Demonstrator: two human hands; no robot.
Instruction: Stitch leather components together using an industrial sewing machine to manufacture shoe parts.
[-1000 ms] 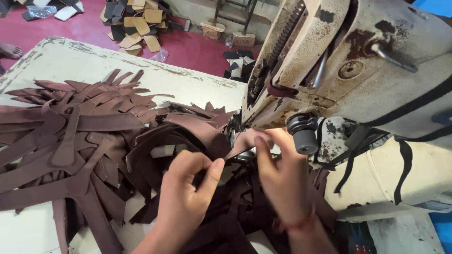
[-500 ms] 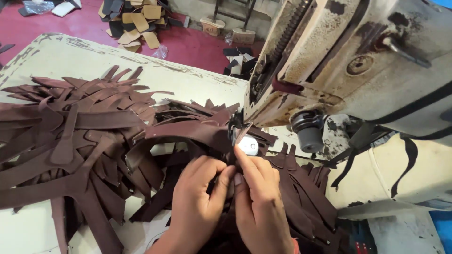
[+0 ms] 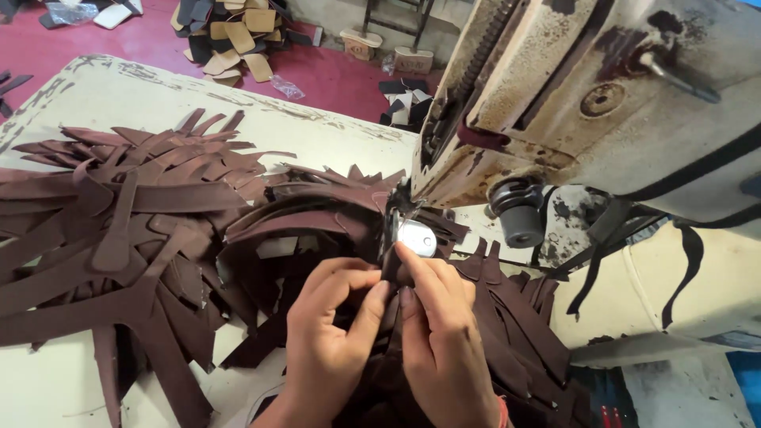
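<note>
At lower centre of the frame, the left hand [image 3: 333, 333] and right hand [image 3: 444, 333] press side by side, fingers pinched on a narrow dark brown leather strip [image 3: 391, 265] that runs up to the shiny metal plate [image 3: 415, 237] beneath the worn cream-coloured sewing machine [image 3: 602, 95] at upper right. Across the left half, a heap of dark brown leather cut pieces [image 3: 119, 222] lies spread on the pale worktable [image 3: 119, 95]. Tan and dark scraps [image 3: 238, 36] litter the red floor [image 3: 333, 75] at the top.
</note>
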